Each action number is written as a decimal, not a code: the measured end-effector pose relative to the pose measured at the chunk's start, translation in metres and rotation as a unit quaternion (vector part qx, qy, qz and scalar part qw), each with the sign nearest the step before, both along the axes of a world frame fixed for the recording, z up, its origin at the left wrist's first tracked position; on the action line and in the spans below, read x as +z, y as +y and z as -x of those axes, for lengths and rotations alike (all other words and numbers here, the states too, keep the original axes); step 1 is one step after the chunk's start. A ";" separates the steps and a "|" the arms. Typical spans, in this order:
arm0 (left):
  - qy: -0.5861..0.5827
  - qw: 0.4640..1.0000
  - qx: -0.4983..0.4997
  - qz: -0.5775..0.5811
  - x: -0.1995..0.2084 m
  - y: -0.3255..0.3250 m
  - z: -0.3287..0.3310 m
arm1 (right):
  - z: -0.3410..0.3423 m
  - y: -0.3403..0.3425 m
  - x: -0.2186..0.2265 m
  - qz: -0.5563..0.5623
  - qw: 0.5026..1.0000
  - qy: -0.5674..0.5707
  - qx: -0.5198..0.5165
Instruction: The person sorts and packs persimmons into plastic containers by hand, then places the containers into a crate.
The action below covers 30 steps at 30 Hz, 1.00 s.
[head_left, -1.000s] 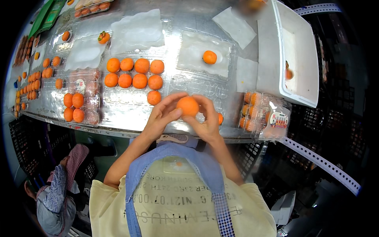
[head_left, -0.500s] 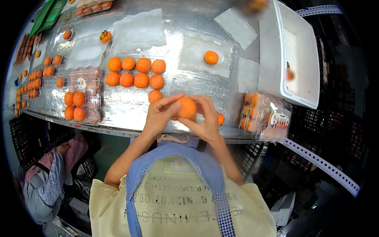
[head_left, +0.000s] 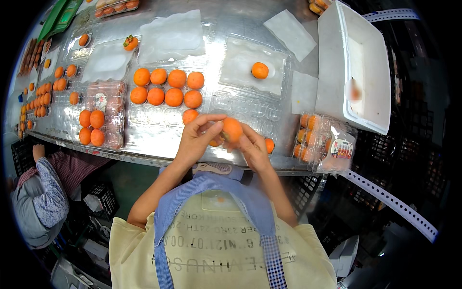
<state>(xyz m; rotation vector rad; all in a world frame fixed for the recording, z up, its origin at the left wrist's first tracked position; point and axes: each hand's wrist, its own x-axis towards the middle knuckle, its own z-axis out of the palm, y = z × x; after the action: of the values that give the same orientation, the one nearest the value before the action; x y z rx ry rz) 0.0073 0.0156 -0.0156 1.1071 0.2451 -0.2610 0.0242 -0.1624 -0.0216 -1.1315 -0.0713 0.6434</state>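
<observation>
Between my two hands, just over the table's near edge, is an orange persimmon (head_left: 232,129), its greenish stem end turned down toward me. My left hand (head_left: 194,139) closes on its left side with thumb and fingers. On the other side, the fingers and thumb of my right hand (head_left: 253,148) press against it. Part of another persimmon (head_left: 215,141) shows below my left fingertips. Just right of my right hand rests one more persimmon (head_left: 270,145). Ahead to the left, several persimmons (head_left: 174,98) sit in rows in a clear plastic tray (head_left: 161,117).
A white foam box (head_left: 332,72) stands at the right, with filled clear packs (head_left: 313,142) nearer me. White liner sheets (head_left: 171,36) lie across the metal table. One persimmon (head_left: 260,71) sits on a liner ahead. At lower left, a co-worker (head_left: 43,192) is beside the table.
The persimmon has turned in my fingers, bringing its stem end into view, and shifted slightly right. My right fingers have drawn in below it. The co-worker has moved left, a hand now raised.
</observation>
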 end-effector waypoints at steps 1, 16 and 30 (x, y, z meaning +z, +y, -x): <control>-0.009 0.999 -0.002 -0.034 0.000 0.000 0.000 | 0.000 0.000 0.000 -0.006 1.000 0.009 0.008; 0.113 0.985 -0.020 0.132 -0.003 0.000 0.009 | -0.010 -0.006 0.016 0.205 0.977 -0.052 0.018; 0.141 0.964 0.003 0.225 0.012 -0.024 0.039 | 0.008 -0.012 0.029 0.114 0.986 -0.101 0.074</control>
<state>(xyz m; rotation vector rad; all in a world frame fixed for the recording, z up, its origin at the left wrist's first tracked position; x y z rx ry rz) -0.0321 -0.0083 -0.0038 0.6157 0.4203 -0.4461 0.0163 -0.1743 0.0071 -1.4216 -0.2623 0.6778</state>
